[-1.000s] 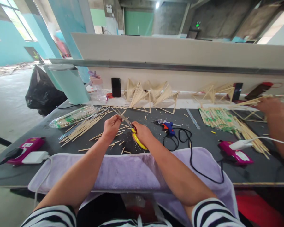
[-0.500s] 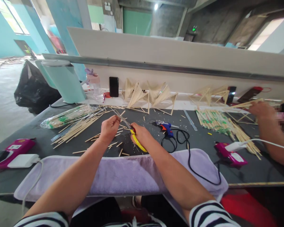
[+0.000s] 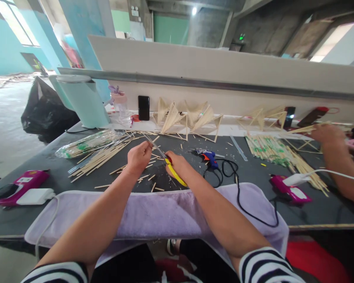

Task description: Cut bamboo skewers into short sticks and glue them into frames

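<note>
My right hand [image 3: 178,166] is closed around a yellow-handled hand tool [image 3: 177,175]; my fingers partly cover it, so I cannot tell whether it is pliers or scissors. A thin greyish, see-through-looking stick [image 3: 158,149] runs between that tool and my left hand [image 3: 140,156]. The left fingers are pinched together at the stick, and its far end sticks out beyond them. Below and around both hands, short pieces of thin wooden stick [image 3: 152,177] lie scattered on the dark table [image 3: 191,179]. Right of my right hand rests a blue glue gun [image 3: 211,160].
Stick frames [image 3: 172,118] stand along the back, beside a phone [image 3: 143,108]. Longer sticks [image 3: 102,161] and a plastic-wrapped bundle [image 3: 88,144] lie left. A lilac cloth [image 3: 162,216] covers the front edge. A black cable [image 3: 238,204] crosses it. Another person's hand [image 3: 327,133] holds sticks at right.
The whole view has shifted slightly to the right. Both hands keep nearly the same pose, with the tool and thin stick still between them.
</note>
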Demonstrator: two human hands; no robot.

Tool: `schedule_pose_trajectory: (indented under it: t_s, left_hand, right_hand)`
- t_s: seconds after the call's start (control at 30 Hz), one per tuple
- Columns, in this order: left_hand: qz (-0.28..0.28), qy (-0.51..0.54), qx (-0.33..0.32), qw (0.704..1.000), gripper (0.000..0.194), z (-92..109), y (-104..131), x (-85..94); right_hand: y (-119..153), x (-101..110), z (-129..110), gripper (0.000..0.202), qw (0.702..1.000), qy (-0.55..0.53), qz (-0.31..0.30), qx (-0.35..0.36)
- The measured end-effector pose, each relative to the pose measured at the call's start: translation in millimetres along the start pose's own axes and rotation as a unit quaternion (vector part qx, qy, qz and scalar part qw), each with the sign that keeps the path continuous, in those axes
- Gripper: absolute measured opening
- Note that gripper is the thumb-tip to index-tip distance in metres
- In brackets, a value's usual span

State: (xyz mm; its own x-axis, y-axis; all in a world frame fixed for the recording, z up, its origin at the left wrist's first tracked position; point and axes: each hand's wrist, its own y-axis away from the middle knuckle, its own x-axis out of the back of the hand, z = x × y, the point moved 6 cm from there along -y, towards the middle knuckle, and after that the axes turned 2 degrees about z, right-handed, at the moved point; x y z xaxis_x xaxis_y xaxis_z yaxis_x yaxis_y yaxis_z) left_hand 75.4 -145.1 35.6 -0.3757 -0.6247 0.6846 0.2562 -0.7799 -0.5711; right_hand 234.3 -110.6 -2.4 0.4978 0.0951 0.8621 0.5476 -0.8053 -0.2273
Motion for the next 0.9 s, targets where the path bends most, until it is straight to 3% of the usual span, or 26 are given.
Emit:
schedule_pose_trajectory:
  t_s: [0.4,0.6,0.73,0.9]
  left_hand:
    - [0.004,-0.049,-0.032,0.998,0.024,4,-1,1.3]
    - [0.007,-0.033,-0.012,0.999,0.021,3,-1,3.2]
    - [-0.024,0.044,0.008,0.999,0.022,-2,-2,-2.7]
    - [-0.070,0.163,0.003,0.984,0.024,-3,-4,-7.4]
  right_hand:
    - [-1,1,0,0.035,1.000,-0.017,-0.002,0.000]
    - [-1,-2,3,0.035,0.999,-0.044,0.002,-0.002]
    - [-4,-4,8,0.036,0.999,-0.019,-0.012,-0.024]
    - [-4,6,4,0.032,0.999,0.035,-0.009,0.005]
